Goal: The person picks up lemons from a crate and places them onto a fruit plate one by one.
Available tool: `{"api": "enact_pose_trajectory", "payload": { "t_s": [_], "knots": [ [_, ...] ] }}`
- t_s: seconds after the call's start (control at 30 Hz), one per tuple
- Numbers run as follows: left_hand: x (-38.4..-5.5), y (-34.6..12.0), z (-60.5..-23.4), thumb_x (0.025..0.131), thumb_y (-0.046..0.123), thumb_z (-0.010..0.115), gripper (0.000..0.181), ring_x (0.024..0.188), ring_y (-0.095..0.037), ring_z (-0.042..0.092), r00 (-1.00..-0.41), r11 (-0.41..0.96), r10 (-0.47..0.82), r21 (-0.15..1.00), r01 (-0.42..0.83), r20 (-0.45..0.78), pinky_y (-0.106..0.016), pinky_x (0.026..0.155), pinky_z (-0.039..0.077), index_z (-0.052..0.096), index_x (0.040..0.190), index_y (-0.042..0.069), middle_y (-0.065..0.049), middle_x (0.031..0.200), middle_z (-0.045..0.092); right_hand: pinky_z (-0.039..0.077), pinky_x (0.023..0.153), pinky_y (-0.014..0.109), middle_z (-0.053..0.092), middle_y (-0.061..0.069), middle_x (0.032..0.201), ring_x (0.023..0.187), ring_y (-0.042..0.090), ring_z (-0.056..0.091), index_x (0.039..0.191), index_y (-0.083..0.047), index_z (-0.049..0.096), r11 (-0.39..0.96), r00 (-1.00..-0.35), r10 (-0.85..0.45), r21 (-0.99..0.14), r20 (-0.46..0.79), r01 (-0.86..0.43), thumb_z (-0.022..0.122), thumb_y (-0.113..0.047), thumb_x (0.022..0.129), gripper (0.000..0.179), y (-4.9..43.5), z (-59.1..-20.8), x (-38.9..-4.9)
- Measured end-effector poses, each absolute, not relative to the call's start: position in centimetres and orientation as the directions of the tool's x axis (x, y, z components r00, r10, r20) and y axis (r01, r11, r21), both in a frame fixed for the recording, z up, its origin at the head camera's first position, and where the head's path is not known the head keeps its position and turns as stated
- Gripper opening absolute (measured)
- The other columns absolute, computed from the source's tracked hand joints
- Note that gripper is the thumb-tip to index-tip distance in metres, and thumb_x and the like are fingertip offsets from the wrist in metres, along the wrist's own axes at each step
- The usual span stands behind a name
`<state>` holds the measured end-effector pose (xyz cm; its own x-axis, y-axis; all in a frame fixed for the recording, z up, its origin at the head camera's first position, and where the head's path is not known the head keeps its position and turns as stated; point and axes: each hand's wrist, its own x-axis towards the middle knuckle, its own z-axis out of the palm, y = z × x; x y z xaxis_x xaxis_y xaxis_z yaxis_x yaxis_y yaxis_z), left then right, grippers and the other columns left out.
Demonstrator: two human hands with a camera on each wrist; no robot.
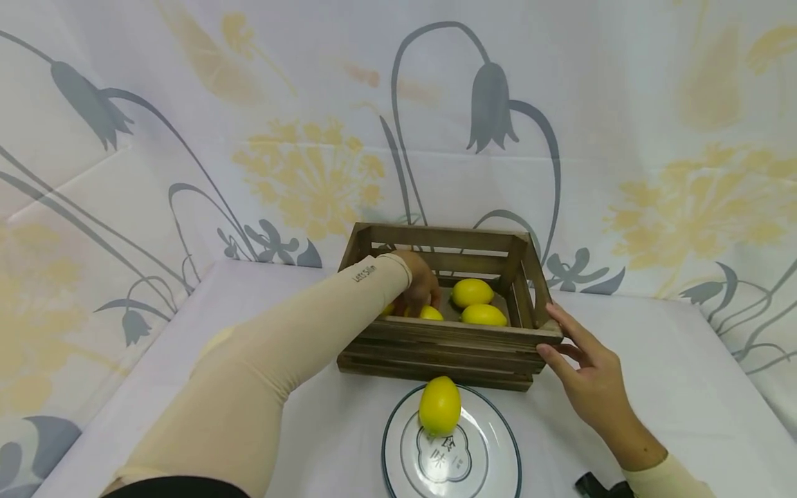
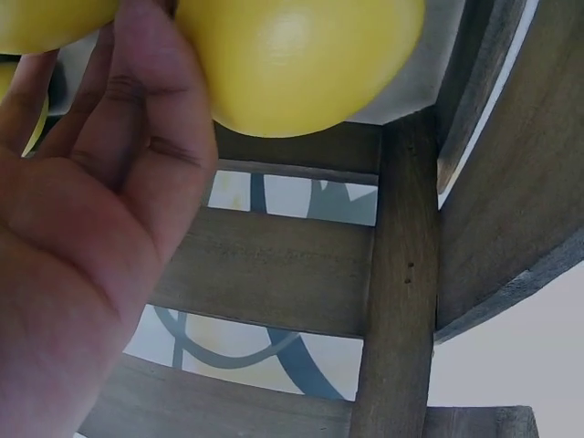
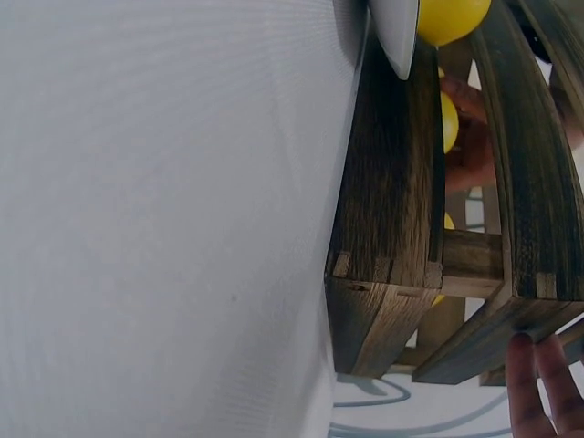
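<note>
A dark wooden slatted crate point(image 1: 448, 333) holds several yellow lemons, two of them lying at its right, a back lemon point(image 1: 472, 292) and a front lemon point(image 1: 484, 315). My left hand point(image 1: 418, 280) reaches down inside its left half, fingers curled about a lemon point(image 1: 431, 313). In the left wrist view, the curled fingers point(image 2: 155, 119) lie between one lemon point(image 2: 55, 23) and a bigger-looking lemon point(image 2: 301, 59). At the crate's front right corner, my right hand point(image 1: 591, 377) grips the upper slat between thumb and fingers. The right wrist view shows fingertips point(image 3: 525, 356) against the slat end.
In front of the crate lies a glass plate point(image 1: 498, 453) with a dark rim, and one lemon point(image 1: 440, 407) rests on it. A small black object point(image 1: 594, 485) is by the right wrist. A white cloth point(image 1: 324, 429) covers the table, and a flower-printed curtain point(image 1: 579, 138) hangs behind.
</note>
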<state>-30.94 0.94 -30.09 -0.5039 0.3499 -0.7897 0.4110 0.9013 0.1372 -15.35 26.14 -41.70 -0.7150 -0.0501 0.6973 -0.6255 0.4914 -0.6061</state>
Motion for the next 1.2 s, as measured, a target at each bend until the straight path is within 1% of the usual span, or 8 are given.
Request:
{"api": "enact_pose_trajectory", "payload": {
  "t_s": [0.13, 0.37, 0.6, 0.7, 0.9, 0.97, 1.13, 1.2],
  "knots": [
    [-30.8, 0.8, -30.2, 0.097, 0.010, 0.064, 0.041, 0.102, -0.023, 0.068, -0.493, 0.893, 0.373, 0.160, 0.421, -0.786, -0.039, 0.096, 0.056, 0.054, 0.134, 0.026, -0.007, 0.112, 0.066, 0.046, 0.091, 0.004, 0.055, -0.006, 0.147, 0.121, -0.008, 0.056, 0.139, 0.003, 0.055, 0.499, -0.714, -0.052, -0.601, 0.698, -0.624, 0.072, 0.023, 0.074, 0.070, 26.1, -41.8, -15.4],
    [-31.2, 0.4, -30.2, 0.098, 0.013, 0.063, 0.043, 0.097, -0.017, 0.069, -0.511, 0.864, 0.434, 0.183, 0.469, -0.742, -0.033, 0.091, 0.056, 0.048, 0.134, 0.032, -0.002, 0.112, 0.067, 0.046, 0.091, 0.004, 0.055, -0.004, 0.147, 0.123, -0.007, 0.055, 0.139, 0.004, 0.055, 0.488, -0.710, -0.057, -0.601, 0.702, -0.633, 0.072, 0.022, 0.074, 0.069, 26.2, -41.9, -15.4],
    [-32.2, 0.5, -30.6, 0.091, 0.015, 0.074, 0.057, 0.096, -0.014, 0.069, -0.490, 0.844, 0.504, 0.287, 0.452, -0.712, -0.036, 0.098, 0.054, 0.041, 0.136, 0.030, 0.000, 0.107, 0.072, 0.046, 0.091, 0.004, 0.056, -0.002, 0.146, 0.123, -0.006, 0.055, 0.139, 0.004, 0.055, 0.487, -0.706, -0.060, -0.596, 0.706, -0.638, 0.072, 0.021, 0.075, 0.068, 26.2, -41.9, -15.5],
    [-32.3, 0.3, -30.4, 0.088, 0.017, 0.077, 0.062, 0.097, -0.013, 0.070, -0.494, 0.840, 0.526, 0.332, 0.430, -0.692, -0.039, 0.102, 0.052, 0.040, 0.136, 0.029, 0.000, 0.104, 0.075, 0.046, 0.092, 0.005, 0.054, -0.001, 0.148, 0.125, -0.007, 0.053, 0.141, 0.001, 0.054, 0.509, -0.732, -0.070, -0.607, 0.678, -0.610, 0.072, 0.020, 0.077, 0.069, 26.3, -41.7, -15.4],
    [-32.5, -0.3, -29.8, 0.086, 0.026, 0.081, 0.062, 0.086, -0.014, 0.054, -0.524, 0.777, 0.606, 0.303, 0.552, -0.599, -0.028, 0.077, 0.051, 0.042, 0.134, 0.030, -0.004, 0.118, 0.056, 0.046, 0.092, 0.004, 0.053, -0.006, 0.148, 0.124, -0.009, 0.053, 0.141, -0.001, 0.054, 0.518, -0.737, -0.073, -0.606, 0.671, -0.603, 0.072, 0.020, 0.077, 0.070, 26.2, -41.4, -15.3],
    [-32.6, -0.3, -29.4, 0.086, 0.025, 0.081, 0.060, 0.091, -0.015, 0.053, -0.523, 0.745, 0.647, 0.314, 0.588, -0.555, -0.026, 0.074, 0.048, 0.043, 0.133, 0.028, -0.004, 0.122, 0.054, 0.045, 0.091, 0.003, 0.054, -0.007, 0.147, 0.123, -0.009, 0.054, 0.140, 0.000, 0.055, 0.509, -0.729, -0.062, -0.606, 0.682, -0.611, 0.072, 0.021, 0.076, 0.070, 26.1, -41.3, -15.3],
    [-32.5, -0.5, -28.3, 0.084, 0.019, 0.082, 0.056, 0.112, -0.017, 0.057, -0.530, 0.690, 0.721, 0.390, 0.610, -0.447, -0.028, 0.090, 0.050, 0.046, 0.127, 0.023, -0.001, 0.128, 0.057, 0.045, 0.091, 0.003, 0.054, -0.009, 0.147, 0.123, -0.010, 0.054, 0.140, 0.000, 0.055, 0.516, -0.733, -0.048, -0.612, 0.678, -0.600, 0.072, 0.022, 0.075, 0.071, 26.1, -41.3, -15.3],
    [-32.3, -0.7, -27.9, 0.084, 0.017, 0.082, 0.056, 0.113, -0.019, 0.058, -0.545, 0.689, 0.724, 0.428, 0.585, -0.422, -0.029, 0.093, 0.050, 0.046, 0.125, 0.023, -0.002, 0.127, 0.058, 0.044, 0.091, 0.002, 0.054, -0.010, 0.147, 0.123, -0.011, 0.053, 0.141, -0.001, 0.055, 0.520, -0.740, -0.046, -0.616, 0.671, -0.591, 0.072, 0.021, 0.076, 0.071, 26.1, -41.3, -15.3]
  ]
}}
